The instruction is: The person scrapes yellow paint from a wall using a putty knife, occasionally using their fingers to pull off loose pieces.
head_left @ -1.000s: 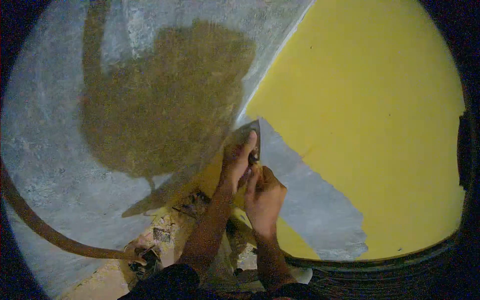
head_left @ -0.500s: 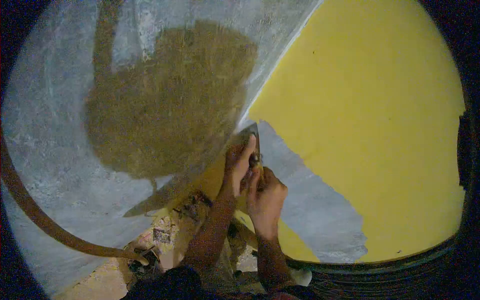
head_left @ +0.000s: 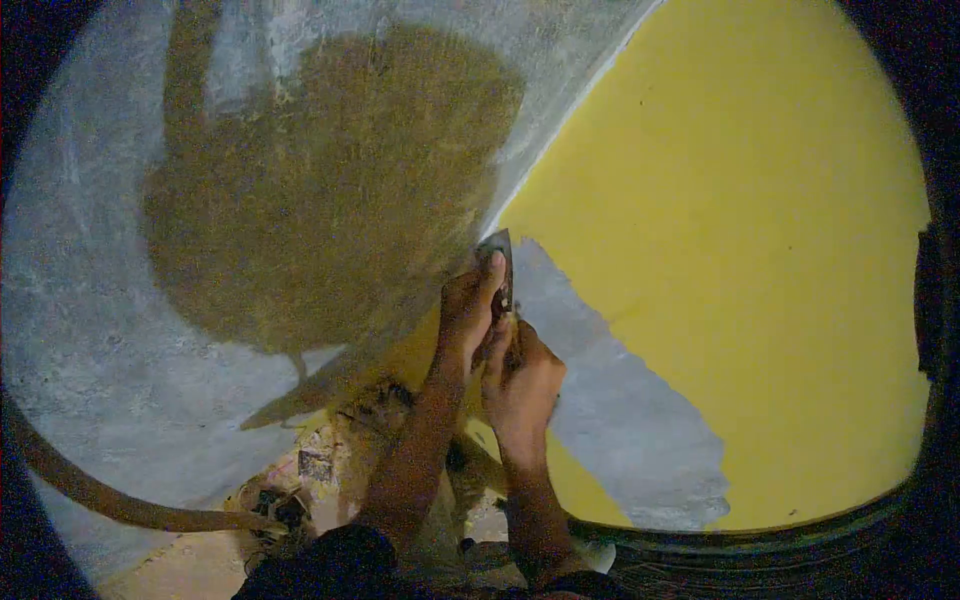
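Both hands meet at the middle of the view, over the seam between a grey wall (head_left: 80,230) and a yellow surface (head_left: 740,220). A flat dark-bladed tool (head_left: 503,245) points up along that seam. My left hand (head_left: 468,310) is wrapped round the tool, its thumb lying on the blade. Just below and to the right, my right hand (head_left: 525,380) closes on the tool's lower end, which its fingers partly hide. Right of the hands, a bare grey strip (head_left: 620,400) runs diagonally through the yellow.
A large head-shaped shadow falls across the grey wall. At the lower left a curved brown band (head_left: 120,505) runs toward a small dark object (head_left: 280,512). A spattered floor (head_left: 190,570) shows below, with a dark ridged edge (head_left: 760,560) at the lower right.
Both hands and the tool have shifted slightly up and left in the view. The shadow and the curved band have also moved in the view.
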A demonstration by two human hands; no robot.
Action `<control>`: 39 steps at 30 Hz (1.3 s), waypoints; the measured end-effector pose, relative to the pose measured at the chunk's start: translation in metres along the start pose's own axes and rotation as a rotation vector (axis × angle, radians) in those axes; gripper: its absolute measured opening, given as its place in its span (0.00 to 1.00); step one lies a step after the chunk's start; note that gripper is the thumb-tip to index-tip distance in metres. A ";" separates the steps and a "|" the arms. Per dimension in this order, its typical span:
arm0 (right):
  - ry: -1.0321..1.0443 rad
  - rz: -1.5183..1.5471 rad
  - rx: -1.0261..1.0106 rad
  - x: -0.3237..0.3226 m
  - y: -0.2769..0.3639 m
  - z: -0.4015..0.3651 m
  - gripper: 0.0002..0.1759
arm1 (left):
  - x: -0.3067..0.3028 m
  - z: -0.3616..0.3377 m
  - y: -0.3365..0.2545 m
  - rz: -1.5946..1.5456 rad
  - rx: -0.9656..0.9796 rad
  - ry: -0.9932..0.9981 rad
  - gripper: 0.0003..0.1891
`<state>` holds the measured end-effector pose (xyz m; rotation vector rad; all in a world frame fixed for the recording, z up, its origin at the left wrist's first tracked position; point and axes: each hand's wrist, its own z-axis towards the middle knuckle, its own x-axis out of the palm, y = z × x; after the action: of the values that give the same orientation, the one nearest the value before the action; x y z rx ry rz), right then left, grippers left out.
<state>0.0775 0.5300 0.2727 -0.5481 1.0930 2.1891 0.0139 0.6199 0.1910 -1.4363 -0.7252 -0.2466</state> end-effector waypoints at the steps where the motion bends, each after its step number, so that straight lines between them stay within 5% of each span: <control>1: 0.001 0.002 0.004 0.000 0.007 -0.003 0.12 | -0.003 -0.007 -0.004 -0.012 -0.092 -0.005 0.24; 2: 0.008 -0.023 0.041 -0.006 0.008 -0.007 0.12 | 0.001 -0.016 -0.011 -0.022 -0.176 -0.009 0.24; 3: 0.018 -0.059 0.072 -0.007 0.009 -0.010 0.13 | 0.012 -0.033 -0.039 0.177 0.153 -0.132 0.23; 6: 0.006 -0.080 0.084 -0.010 0.001 -0.016 0.13 | 0.008 -0.036 -0.026 0.071 -0.100 0.039 0.23; 7: 0.009 -0.090 0.082 -0.010 -0.004 -0.017 0.13 | 0.010 -0.030 -0.016 0.108 0.034 0.021 0.24; 11: -0.058 -0.131 0.028 -0.001 -0.009 -0.020 0.14 | 0.015 -0.040 -0.047 0.129 0.013 0.010 0.24; 13: -0.059 -0.142 0.015 0.001 -0.008 -0.020 0.14 | 0.008 -0.030 -0.035 0.135 -0.157 0.115 0.24; 17: -0.027 -0.166 0.081 0.003 0.001 -0.021 0.13 | 0.007 -0.028 -0.037 0.123 -0.200 0.081 0.25; 22: -0.070 -0.124 -0.028 0.017 -0.016 -0.003 0.14 | -0.004 0.026 0.003 0.114 -0.071 0.122 0.26; 23: -0.033 -0.102 -0.011 0.016 -0.014 0.001 0.14 | -0.003 0.033 0.018 0.076 0.096 0.061 0.27; 27: -0.011 -0.184 0.037 0.005 0.004 -0.014 0.15 | 0.004 -0.017 -0.037 0.109 0.038 -0.016 0.28; 29: 0.009 -0.126 0.092 -0.005 0.013 -0.014 0.15 | 0.004 -0.028 -0.030 0.046 -0.154 0.059 0.26; 33: 0.042 -0.094 0.153 -0.005 0.008 -0.014 0.15 | 0.009 -0.024 -0.029 0.002 -0.102 0.020 0.25; 35: 0.034 -0.126 0.105 0.001 0.000 -0.011 0.15 | 0.010 -0.024 -0.044 0.085 0.100 0.056 0.27; 38: 0.026 -0.148 0.057 0.003 -0.009 0.007 0.16 | 0.007 0.004 -0.026 0.162 -0.013 0.004 0.28; 39: 0.021 -0.147 0.022 0.001 -0.013 0.018 0.16 | 0.009 0.006 -0.025 0.292 0.098 -0.010 0.28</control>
<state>0.0842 0.5511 0.2750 -0.6228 1.0520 2.0463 0.0043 0.6238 0.2165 -1.4295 -0.5199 0.0218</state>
